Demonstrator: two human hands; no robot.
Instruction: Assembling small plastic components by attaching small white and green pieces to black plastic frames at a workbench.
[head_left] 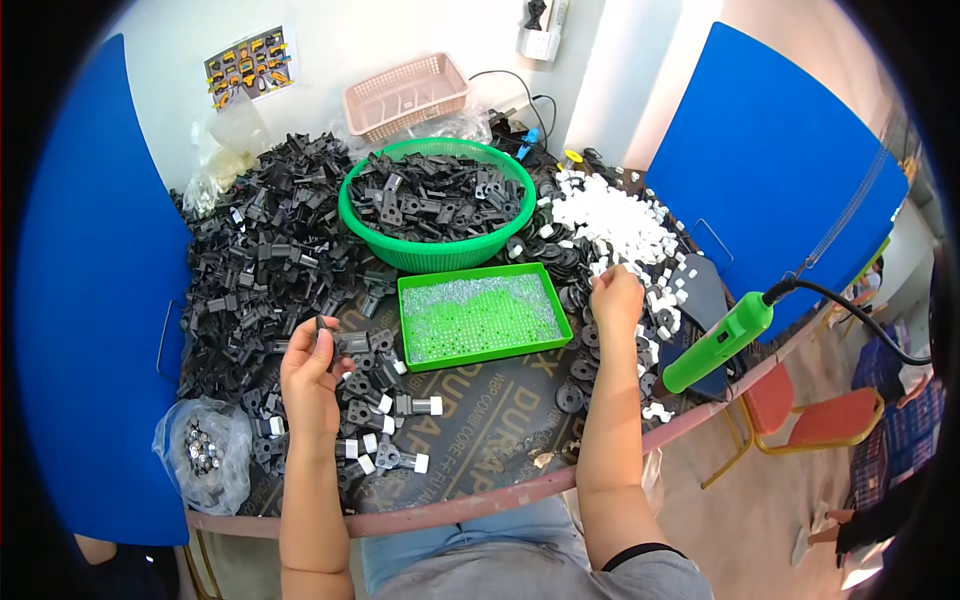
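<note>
Our left hand (312,375) pinches a stubby black fitting (347,342); we can't tell our right hand's (618,298) grip. The green basin (440,256) holds loose fittings (425,205); the green tray (490,354), silvery bits (480,290).

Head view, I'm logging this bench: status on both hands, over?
Left hand: pinching black part. Right hand: at white pieces, grip unclear. Green tray between hands.

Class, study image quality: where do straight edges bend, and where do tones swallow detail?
Head view: the edges of the tall blue panel at left bow, and the corners go black; head view: the heap of small white plastic pieces merges in bright patches; head view: the pile of small black plastic parts is dark, many outlines blending.
</note>
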